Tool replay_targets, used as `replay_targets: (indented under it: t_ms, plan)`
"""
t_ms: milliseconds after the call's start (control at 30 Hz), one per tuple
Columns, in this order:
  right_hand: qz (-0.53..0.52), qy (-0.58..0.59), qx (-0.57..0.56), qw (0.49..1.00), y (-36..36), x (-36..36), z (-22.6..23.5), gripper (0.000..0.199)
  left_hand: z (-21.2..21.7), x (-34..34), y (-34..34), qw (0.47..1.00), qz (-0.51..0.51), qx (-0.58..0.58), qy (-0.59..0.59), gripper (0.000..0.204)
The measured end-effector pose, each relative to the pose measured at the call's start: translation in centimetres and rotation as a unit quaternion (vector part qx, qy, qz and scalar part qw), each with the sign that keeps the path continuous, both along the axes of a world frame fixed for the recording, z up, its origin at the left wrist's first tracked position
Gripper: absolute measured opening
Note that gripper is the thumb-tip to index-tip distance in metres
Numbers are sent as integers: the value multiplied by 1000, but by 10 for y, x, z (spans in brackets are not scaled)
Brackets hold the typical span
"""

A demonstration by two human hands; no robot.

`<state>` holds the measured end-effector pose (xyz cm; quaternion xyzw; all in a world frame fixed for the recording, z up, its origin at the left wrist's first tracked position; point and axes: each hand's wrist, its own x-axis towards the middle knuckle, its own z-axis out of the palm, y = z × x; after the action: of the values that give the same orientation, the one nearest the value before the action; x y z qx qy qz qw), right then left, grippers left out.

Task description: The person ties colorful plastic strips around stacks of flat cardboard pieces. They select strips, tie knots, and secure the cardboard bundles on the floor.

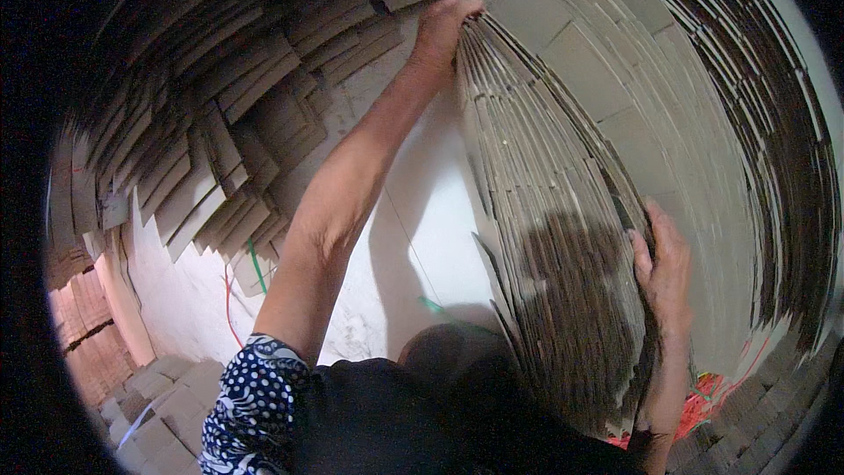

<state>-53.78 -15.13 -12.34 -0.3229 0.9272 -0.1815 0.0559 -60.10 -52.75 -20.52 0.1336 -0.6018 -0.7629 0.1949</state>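
Note:
A thick bundle of flattened cardboard sheets (536, 176) stands on edge before me, its many folded edges fanned toward me. My left hand (450, 22) reaches up and is closed over the bundle's far upper end. Around its near right side, my right hand (664, 268) is curled, with the fingers pressed on the outer sheets. A dark shadow falls across the lower part of the bundle. The bundle's near end is partly hidden by my dark clothing.
Tall stacks of flat cardboard (255, 62) rise at the left and far side. More sheets (615, 97) lean along the right. Pale floor (431, 202) shows between them. Red plastic strapping (703, 405) lies at the lower right; a green strap (257, 266) hangs at left.

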Motion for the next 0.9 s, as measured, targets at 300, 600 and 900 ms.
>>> replay_targets:
  t_ms: [300,600,900]
  plan:
    - [-58,-115,40,991,-5,0,9,56,5,6,-15,990,-49,128,-22,10]
    - [41,-90,14,995,-1,79,-5,63,4,98,-29,995,-25,58,-79,17]
    - [-12,-132,41,990,-1,73,7,60,110,121,85,772,-29,-627,101,30]
